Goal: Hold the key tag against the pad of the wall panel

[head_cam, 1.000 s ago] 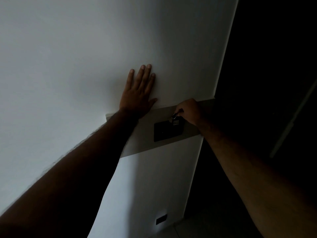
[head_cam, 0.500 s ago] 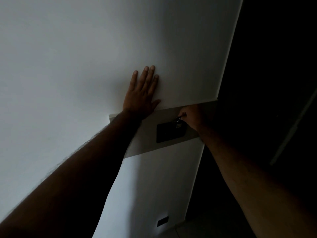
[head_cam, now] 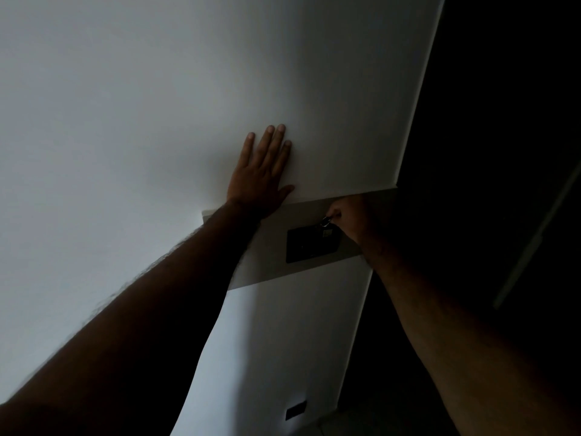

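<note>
The room is dim. My left hand [head_cam: 262,171] lies flat on the white wall [head_cam: 157,121], fingers straight and together, its heel at the top edge of a grey band [head_cam: 270,247]. My right hand [head_cam: 352,217] is curled and pinches a small metal object [head_cam: 325,221], perhaps a key with a tag, at the upper right corner of a black wall plate [head_cam: 309,245] set in the grey band. What the object enters or touches is too dark to tell.
The wall ends at a corner edge [head_cam: 418,105] on the right, with darkness beyond it and a faint pale strip [head_cam: 534,240] there. A small black outlet plate [head_cam: 295,410] sits low on the wall near the floor.
The view has shifted a little, so both hands sit slightly lower and to the right. My right hand has closed in nearer the plate's corner. My left hand stays flat on the wall.
</note>
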A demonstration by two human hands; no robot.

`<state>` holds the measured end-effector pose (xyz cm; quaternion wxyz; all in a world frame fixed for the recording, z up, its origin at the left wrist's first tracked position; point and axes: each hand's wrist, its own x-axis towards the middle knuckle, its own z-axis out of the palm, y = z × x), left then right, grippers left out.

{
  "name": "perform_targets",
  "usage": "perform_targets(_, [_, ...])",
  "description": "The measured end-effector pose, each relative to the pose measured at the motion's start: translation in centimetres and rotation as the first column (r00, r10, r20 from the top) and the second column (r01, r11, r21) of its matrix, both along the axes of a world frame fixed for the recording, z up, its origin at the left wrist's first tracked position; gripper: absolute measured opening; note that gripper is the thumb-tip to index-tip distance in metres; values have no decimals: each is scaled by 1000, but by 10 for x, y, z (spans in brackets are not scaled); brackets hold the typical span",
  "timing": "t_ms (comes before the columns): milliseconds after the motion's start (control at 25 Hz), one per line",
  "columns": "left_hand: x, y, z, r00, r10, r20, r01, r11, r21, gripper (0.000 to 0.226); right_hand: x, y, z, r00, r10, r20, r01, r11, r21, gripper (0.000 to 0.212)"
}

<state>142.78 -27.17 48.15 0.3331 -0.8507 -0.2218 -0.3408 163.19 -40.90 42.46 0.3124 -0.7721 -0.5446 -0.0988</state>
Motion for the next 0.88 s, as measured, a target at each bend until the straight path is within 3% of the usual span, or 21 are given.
perform_targets(160, [-1,-1,2,1000,2,-13,-2,1000,-2,90,-2,-1,0,1000,-2,7,2,1000,-17,12])
perform_targets(360, [-1,-1,1,1000,9,-16,-9,1000,-5,92,-2,-8,18,997,73,36,-66,982,-176,17])
perform_targets(560, [0,-2,0,1000,5,-7,-5,1000,-12,93,-5,-4,9,999,45,-19,-46,995,-86,15])
perform_targets(680, [0,-2,1,1000,3,-7,-3,1000,-20,93,-9,-3,10,998,45,38,-41,994,-105,18])
perform_targets(880, [0,-1,1,1000,4,-8,-4,1000,-18,93,-12,-4,19,992,63,106,-19,925,-380,36])
